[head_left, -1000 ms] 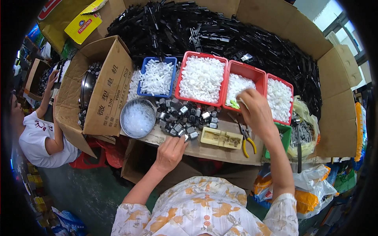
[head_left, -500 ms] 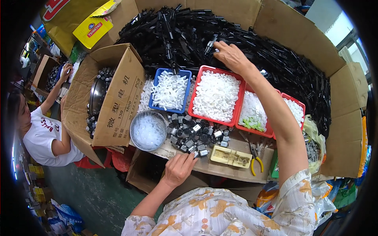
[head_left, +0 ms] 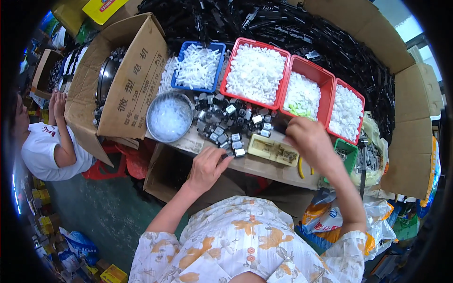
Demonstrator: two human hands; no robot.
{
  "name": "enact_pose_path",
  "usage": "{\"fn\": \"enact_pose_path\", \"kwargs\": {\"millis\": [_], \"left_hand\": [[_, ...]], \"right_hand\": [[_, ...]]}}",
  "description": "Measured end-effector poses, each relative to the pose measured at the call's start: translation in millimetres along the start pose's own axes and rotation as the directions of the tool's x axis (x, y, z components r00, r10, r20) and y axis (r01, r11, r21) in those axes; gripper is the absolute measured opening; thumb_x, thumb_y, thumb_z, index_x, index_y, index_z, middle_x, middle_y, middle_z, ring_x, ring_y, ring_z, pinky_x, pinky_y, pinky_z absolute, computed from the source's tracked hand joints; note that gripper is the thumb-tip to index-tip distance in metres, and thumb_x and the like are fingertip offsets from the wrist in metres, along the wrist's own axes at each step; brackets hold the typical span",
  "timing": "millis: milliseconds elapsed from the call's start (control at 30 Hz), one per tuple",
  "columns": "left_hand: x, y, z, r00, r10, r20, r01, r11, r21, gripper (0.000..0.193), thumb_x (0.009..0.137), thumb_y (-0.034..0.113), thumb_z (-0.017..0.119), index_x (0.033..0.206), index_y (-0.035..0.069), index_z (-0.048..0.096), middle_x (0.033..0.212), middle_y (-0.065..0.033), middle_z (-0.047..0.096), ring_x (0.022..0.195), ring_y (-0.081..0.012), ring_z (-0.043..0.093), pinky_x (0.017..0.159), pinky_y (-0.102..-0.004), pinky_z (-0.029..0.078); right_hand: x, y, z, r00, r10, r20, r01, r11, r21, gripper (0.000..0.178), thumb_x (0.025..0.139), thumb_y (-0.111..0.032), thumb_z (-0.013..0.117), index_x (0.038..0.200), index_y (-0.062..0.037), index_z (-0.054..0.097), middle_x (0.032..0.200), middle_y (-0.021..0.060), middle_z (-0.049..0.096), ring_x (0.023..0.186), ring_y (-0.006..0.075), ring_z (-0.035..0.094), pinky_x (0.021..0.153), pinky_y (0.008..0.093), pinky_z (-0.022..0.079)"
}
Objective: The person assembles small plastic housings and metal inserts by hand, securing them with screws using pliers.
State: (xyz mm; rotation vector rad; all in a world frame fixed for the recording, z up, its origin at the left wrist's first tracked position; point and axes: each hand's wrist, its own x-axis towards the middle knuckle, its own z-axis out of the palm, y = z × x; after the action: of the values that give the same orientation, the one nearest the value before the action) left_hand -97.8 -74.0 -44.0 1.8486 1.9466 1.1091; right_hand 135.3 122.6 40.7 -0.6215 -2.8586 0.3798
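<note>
My left hand [head_left: 207,166] lies at the near edge of the bench [head_left: 264,166], fingers stretched out. Its fingertips touch the nearest of the small black and silver parts [head_left: 232,119], which spread out behind it. My right hand [head_left: 309,141] hovers curled over the right end of a pale yellow jig [head_left: 270,148]. Seen from the back, its fingers hide whatever may be in them. Just behind the right hand stand red bins [head_left: 287,80] of white plastic pieces.
A blue bin [head_left: 175,81] of white pieces and a metal bowl [head_left: 170,118] stand at the left. A big open cardboard box [head_left: 132,80] is beside them. Black parts [head_left: 292,26] are heaped at the back. A green bin [head_left: 350,156] and yellow-handled pliers [head_left: 300,168] lie right. Another person [head_left: 49,141] sits far left.
My right hand has come back from the black heap at the rear to the yellow jig. My left hand has slid a little toward the small parts.
</note>
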Motion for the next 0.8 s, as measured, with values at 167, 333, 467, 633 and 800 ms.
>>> {"fn": "enact_pose_path", "kwargs": {"millis": [167, 333, 467, 633, 800], "left_hand": [[6.2, 12.3, -5.0, 0.951, -0.302, 0.062, 0.307, 0.916, -0.258, 0.017, 0.087, 0.013, 0.075, 0.093, -0.002, 0.068, 0.075, -0.0113, 0.065, 0.065, -0.0209, 0.063, 0.059, -0.0317, 0.049], [-2.1, 10.1, 2.2, 0.893, -0.437, 0.110, 0.444, 0.808, -0.387, 0.021, 0.094, 0.018, 0.071, 0.096, -0.003, 0.069, 0.074, -0.0050, 0.067, 0.067, -0.0105, 0.063, 0.060, -0.0258, 0.049], [-1.0, 8.5, 6.5, 0.807, -0.566, 0.170, 0.514, 0.529, -0.675, 0.022, 0.099, 0.022, 0.066, 0.101, -0.001, 0.069, 0.078, -0.0027, 0.068, 0.067, -0.0078, 0.062, 0.062, -0.0219, 0.049], [9.3, 15.5, 6.7, 0.751, -0.583, 0.311, 0.527, 0.244, -0.814, 0.024, 0.101, 0.025, 0.064, 0.100, 0.002, 0.068, 0.079, -0.0035, 0.068, 0.065, -0.0083, 0.061, 0.061, -0.0217, 0.048], [17.3, 29.4, 13.2, 0.742, -0.529, 0.411, 0.565, 0.163, -0.809, 0.024, 0.099, 0.028, 0.066, 0.096, 0.004, 0.069, 0.074, 0.0011, 0.065, 0.063, -0.0046, 0.059, 0.058, -0.0187, 0.046]], "right_hand": [[-19.6, -27.5, 39.3, 1.000, 0.011, -0.019, -0.008, 0.985, 0.175, 0.013, 0.084, -0.015, 0.071, 0.086, -0.0042, 0.064, 0.098, 0.0093, 0.058, 0.099, 0.0279, 0.057, 0.076, 0.0429, 0.044], [-18.2, -34.6, 61.4, 0.995, 0.039, -0.089, -0.017, 0.973, 0.230, 0.013, 0.085, -0.015, 0.071, 0.084, -0.0039, 0.063, 0.096, 0.0100, 0.057, 0.095, 0.0288, 0.058, 0.074, 0.0419, 0.044], [-32.2, -33.1, 79.9, 0.981, 0.053, -0.184, -0.017, 0.981, 0.194, 0.015, 0.088, -0.018, 0.070, 0.086, -0.0054, 0.062, 0.094, 0.0091, 0.056, 0.090, 0.0280, 0.059, 0.072, 0.0408, 0.043], [-32.4, -39.3, 75.1, 0.973, 0.046, -0.225, -0.016, 0.991, 0.135, 0.018, 0.087, -0.014, 0.074, 0.100, -0.0045, 0.067, 0.094, 0.0094, 0.060, 0.088, 0.0278, 0.061, 0.073, 0.0394, 0.045], [-21.6, -64.7, 58.2, 0.937, 0.086, -0.340, -0.028, 0.985, 0.171, 0.028, 0.083, -0.018, 0.076, 0.106, -0.0078, 0.066, 0.095, 0.0053, 0.061, 0.090, 0.0245, 0.060, 0.072, 0.0380, 0.042]]}}
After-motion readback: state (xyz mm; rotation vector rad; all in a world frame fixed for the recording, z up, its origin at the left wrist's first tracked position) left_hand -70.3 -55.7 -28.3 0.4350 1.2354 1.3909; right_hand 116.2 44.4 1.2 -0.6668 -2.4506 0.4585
